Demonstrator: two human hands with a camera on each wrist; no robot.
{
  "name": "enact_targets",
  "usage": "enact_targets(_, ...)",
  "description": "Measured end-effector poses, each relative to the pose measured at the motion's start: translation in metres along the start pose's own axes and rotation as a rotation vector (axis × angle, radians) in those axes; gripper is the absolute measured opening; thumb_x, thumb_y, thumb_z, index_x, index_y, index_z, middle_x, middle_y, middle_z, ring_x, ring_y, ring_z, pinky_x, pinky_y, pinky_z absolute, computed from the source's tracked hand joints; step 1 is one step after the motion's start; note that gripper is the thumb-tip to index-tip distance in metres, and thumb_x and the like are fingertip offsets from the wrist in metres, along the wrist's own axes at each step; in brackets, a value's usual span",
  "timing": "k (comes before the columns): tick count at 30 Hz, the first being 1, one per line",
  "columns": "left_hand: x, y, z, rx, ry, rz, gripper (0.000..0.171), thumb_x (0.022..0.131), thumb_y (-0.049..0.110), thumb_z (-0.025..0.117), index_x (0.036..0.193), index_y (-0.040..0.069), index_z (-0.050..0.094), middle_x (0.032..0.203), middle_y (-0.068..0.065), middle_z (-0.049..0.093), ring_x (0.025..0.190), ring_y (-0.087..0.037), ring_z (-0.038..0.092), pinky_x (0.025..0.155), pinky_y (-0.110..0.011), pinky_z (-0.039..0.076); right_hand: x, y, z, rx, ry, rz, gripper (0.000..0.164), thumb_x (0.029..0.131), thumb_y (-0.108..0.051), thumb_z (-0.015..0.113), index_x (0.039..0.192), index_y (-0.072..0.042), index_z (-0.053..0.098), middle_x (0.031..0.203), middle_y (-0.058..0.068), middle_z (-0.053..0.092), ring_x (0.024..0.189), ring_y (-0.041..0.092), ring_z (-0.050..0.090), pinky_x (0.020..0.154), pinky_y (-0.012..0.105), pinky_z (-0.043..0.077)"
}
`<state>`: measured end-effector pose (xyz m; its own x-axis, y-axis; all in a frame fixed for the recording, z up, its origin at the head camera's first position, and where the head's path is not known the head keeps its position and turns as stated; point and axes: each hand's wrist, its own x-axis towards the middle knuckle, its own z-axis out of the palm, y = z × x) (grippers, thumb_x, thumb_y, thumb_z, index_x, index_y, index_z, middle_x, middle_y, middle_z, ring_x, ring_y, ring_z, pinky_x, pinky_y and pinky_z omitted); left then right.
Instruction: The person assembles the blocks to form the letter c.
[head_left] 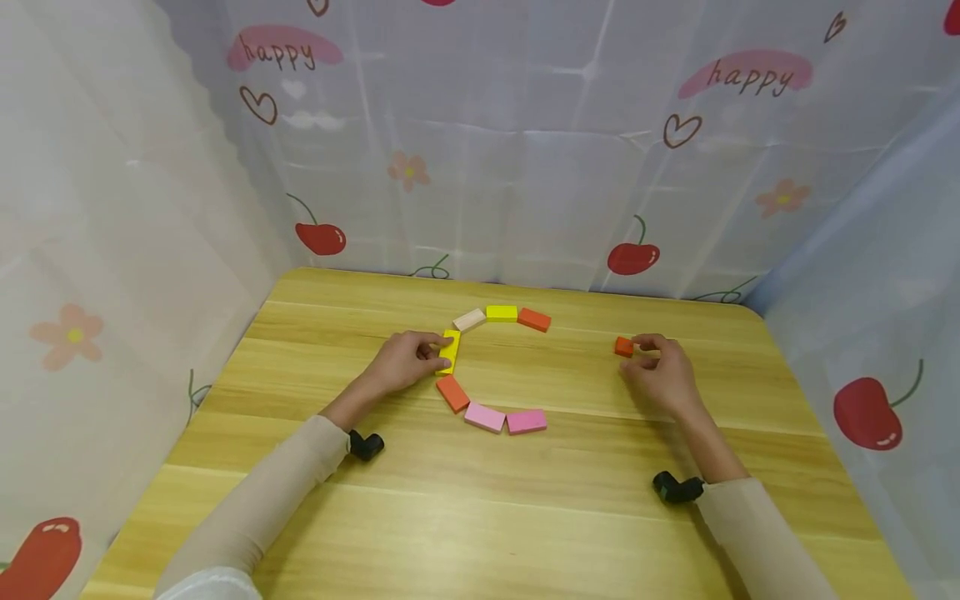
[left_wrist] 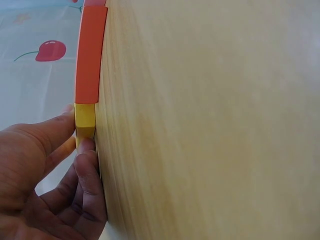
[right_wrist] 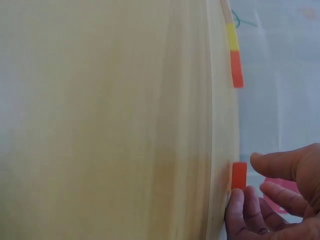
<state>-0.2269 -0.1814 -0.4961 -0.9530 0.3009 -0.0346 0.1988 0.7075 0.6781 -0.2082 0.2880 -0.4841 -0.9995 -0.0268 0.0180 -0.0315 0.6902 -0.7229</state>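
Observation:
My left hand (head_left: pixel 402 362) pinches a yellow block (head_left: pixel 450 352) at the left of a C-shaped row of blocks. In the left wrist view, the thumb and fingers lie about that yellow block (left_wrist: pixel 85 118), with an orange block (left_wrist: pixel 91 55) just beyond it. At the right, my right hand (head_left: pixel 663 375) is beside a separate orange-red block (head_left: pixel 624 347). The right wrist view shows the fingertips close to the lower end of this block (right_wrist: pixel 239 175), while the thumb stands apart from it; whether the fingers touch it, I cannot tell.
Above the yellow block, the row has a pale wood block (head_left: pixel 470 320), another yellow block (head_left: pixel 502 313) and a red-orange one (head_left: pixel 534 320). Below come an orange block (head_left: pixel 453 394), a light pink (head_left: pixel 484 417) and a darker pink one (head_left: pixel 527 422). Printed curtains (head_left: pixel 480 208) border the wooden table (head_left: pixel 480 517).

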Motion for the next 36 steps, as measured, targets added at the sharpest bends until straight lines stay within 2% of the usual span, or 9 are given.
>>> enact_targets(4,0.0,0.0,0.0,-0.001,0.001,0.004,0.045,0.102,0.036,0.077,0.144,0.023,0.071,0.102,-0.002,0.077,0.084,-0.017,0.065,0.073,-0.031,0.052,0.008,0.008,-0.006,-0.01,0.041,0.007,0.065,0.099,-0.02,0.077,0.156,0.001,0.052,0.146,0.031,0.052,0.114,0.046,0.072,0.075,0.013,0.049)
enact_targets(12,0.001,-0.002,-0.001,-0.006,0.002,0.018,0.045,0.101,0.037,0.077,0.144,0.024,0.072,0.102,-0.001,0.078,0.085,-0.016,0.066,0.073,-0.03,0.052,0.02,0.009,-0.013,-0.036,0.011,0.02,0.05,0.102,-0.023,0.075,0.147,-0.004,0.063,0.149,0.024,0.061,0.115,0.042,0.072,0.073,0.016,0.053)
enact_targets(14,0.001,-0.002,-0.001,-0.006,0.001,0.021,0.045,0.101,0.037,0.077,0.144,0.024,0.072,0.102,-0.001,0.078,0.085,-0.015,0.067,0.073,-0.03,0.053,0.023,0.008,-0.012,-0.052,0.003,0.017,0.049,0.102,-0.023,0.074,0.146,-0.003,0.064,0.148,0.025,0.062,0.118,0.043,0.071,0.078,0.02,0.055)
enact_targets(17,0.001,-0.003,-0.001,-0.005,0.002,0.024,0.044,0.101,0.037,0.077,0.143,0.024,0.072,0.102,-0.001,0.078,0.084,-0.015,0.067,0.072,-0.031,0.053,0.026,0.005,-0.01,-0.065,-0.013,0.018,0.047,0.103,-0.021,0.073,0.145,-0.003,0.064,0.148,0.026,0.062,0.122,0.046,0.069,0.09,0.036,0.06)
enact_targets(20,0.001,-0.003,0.0,-0.003,0.005,0.027,0.044,0.101,0.037,0.077,0.143,0.025,0.072,0.101,-0.001,0.077,0.084,-0.015,0.067,0.073,-0.031,0.053,0.027,0.003,-0.008,-0.079,-0.029,0.022,0.046,0.103,-0.02,0.072,0.145,-0.004,0.065,0.149,0.026,0.063,0.123,0.046,0.068,0.1,0.052,0.058)
enact_targets(22,0.001,-0.003,0.0,-0.004,0.004,0.027,0.044,0.101,0.037,0.077,0.143,0.024,0.072,0.101,-0.001,0.077,0.084,-0.015,0.067,0.073,-0.031,0.053,0.028,0.001,-0.007,-0.082,-0.038,0.022,0.044,0.103,-0.018,0.072,0.144,-0.003,0.066,0.148,0.026,0.064,0.122,0.046,0.067,0.101,0.056,0.057)
enact_targets(30,0.001,-0.003,0.0,-0.008,0.001,0.027,0.045,0.101,0.037,0.077,0.144,0.024,0.072,0.102,-0.001,0.078,0.084,-0.014,0.067,0.073,-0.031,0.053,0.029,-0.001,-0.004,-0.11,-0.046,0.012,0.039,0.102,-0.016,0.072,0.137,0.0,0.068,0.141,0.028,0.066,0.119,0.046,0.068,0.099,0.056,0.057)
enact_targets(36,0.0,-0.002,-0.001,-0.01,-0.001,0.024,0.044,0.101,0.036,0.077,0.143,0.023,0.072,0.1,-0.002,0.077,0.082,-0.014,0.066,0.072,-0.031,0.053,0.027,-0.002,-0.004,-0.116,-0.054,0.021,0.039,0.102,-0.016,0.072,0.137,0.0,0.068,0.14,0.028,0.067,0.116,0.044,0.068,0.091,0.041,0.056)
